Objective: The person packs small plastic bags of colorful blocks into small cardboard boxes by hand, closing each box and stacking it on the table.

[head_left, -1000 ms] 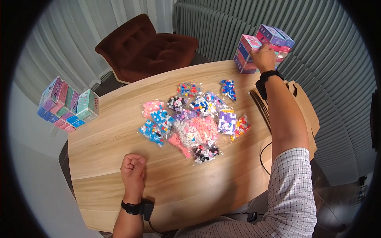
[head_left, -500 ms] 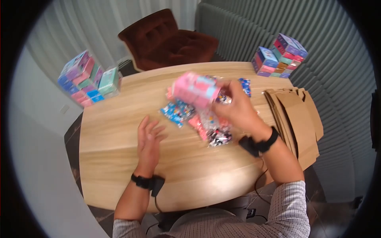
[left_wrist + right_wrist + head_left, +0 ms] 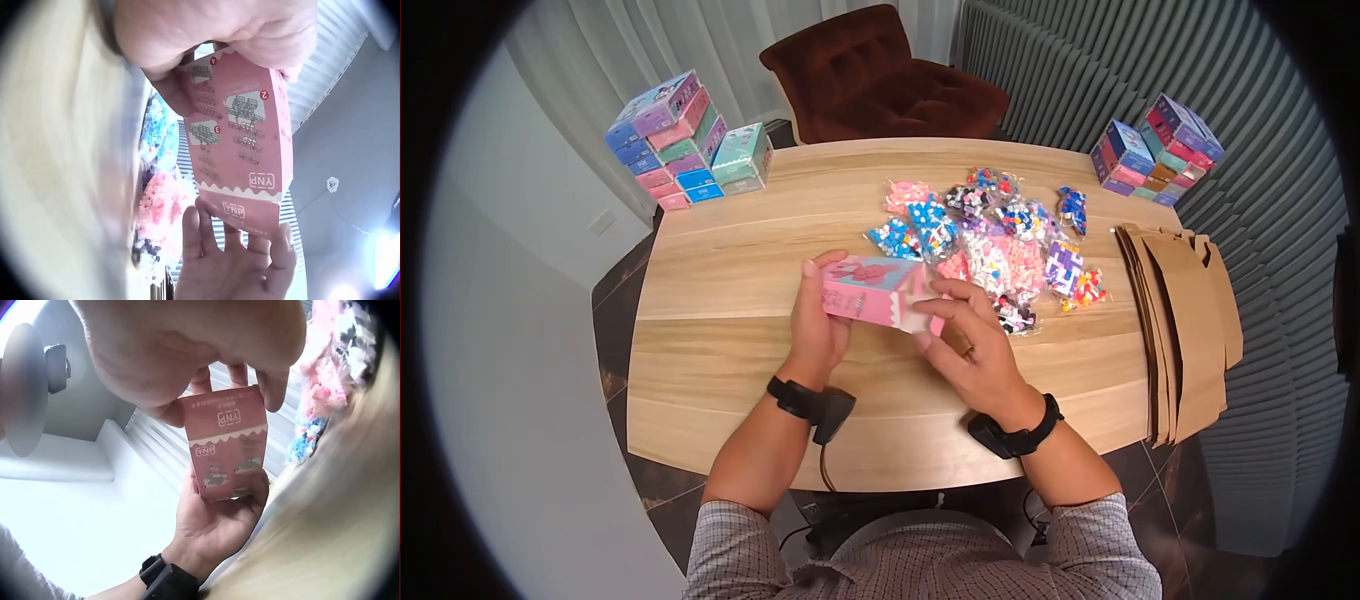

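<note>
Over the table, my left hand (image 3: pixel 812 325) grips a small pink cardboard box (image 3: pixel 862 305) by its left end. The box is tilted, a pale blue picture panel on its upper face. At the other end, the fingers and thumb of my right hand (image 3: pixel 980 355) hold the edges of the end flap, which stands out from the box. Printed diagrams and a wavy white line cover the pink side (image 3: pixel 240 137) in the left wrist view. The right wrist view shows the flap (image 3: pixel 228 415) between my thumb and fingers. What the box contains is hidden.
Clear bags of colourful toy bricks (image 3: pixel 1020 265) lie heaped beyond my right hand. Boxes are stacked at the far left (image 3: pixel 675 150) and far right (image 3: pixel 1170 150). Flattened cardboard (image 3: pixel 1190 330) lies along the right edge. A brown chair (image 3: pixel 890 85) stands behind the table.
My right hand has taken the pink box from the right stack and brought it over to the front middle. My left hand has risen and gripped it; the head view has shifted.
</note>
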{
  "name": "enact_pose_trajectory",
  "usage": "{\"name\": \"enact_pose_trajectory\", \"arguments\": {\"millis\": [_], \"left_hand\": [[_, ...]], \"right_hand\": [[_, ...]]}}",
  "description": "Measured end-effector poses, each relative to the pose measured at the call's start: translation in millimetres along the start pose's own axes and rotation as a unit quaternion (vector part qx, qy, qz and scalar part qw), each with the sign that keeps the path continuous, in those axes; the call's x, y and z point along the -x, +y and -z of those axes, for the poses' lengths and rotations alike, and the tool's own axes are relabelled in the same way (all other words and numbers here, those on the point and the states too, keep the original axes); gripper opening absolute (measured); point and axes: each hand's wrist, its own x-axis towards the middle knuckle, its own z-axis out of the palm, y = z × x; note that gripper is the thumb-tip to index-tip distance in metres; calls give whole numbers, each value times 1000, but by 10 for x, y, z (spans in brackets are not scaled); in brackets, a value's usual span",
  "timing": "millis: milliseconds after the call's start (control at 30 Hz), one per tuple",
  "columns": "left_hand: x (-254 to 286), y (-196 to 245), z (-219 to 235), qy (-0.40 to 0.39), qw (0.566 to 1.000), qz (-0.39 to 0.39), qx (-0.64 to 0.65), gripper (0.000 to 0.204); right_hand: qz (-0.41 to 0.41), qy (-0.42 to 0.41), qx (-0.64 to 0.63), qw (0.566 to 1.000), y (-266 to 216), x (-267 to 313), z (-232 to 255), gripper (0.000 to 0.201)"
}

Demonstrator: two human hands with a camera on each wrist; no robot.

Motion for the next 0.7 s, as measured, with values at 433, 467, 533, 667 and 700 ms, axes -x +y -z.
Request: {"name": "enact_pose_trajectory", "arguments": {"millis": [433, 467, 533, 667, 700], "left_hand": [[-77, 109, -6, -7, 994, 81, 77, 69], [-75, 119, -13, 0, 993, 87, 77, 70], [-58, 142, -45, 8, 993, 99, 69, 73], [-38, 174, -128, 22, 993, 107, 31, 79], [-35, 178, -141, 30, 994, 107, 19, 82]], "right_hand": [[40, 31, 58, 997, 243, -17, 214, 37], [44, 67, 106, 991, 275, -55, 252, 40], [53, 137, 202, 968, 302, -157, 318, 47], [-6, 118, 273, 955, 341, -192, 301, 54], [-13, 100, 280, 955, 352, -176, 301, 54]]}}
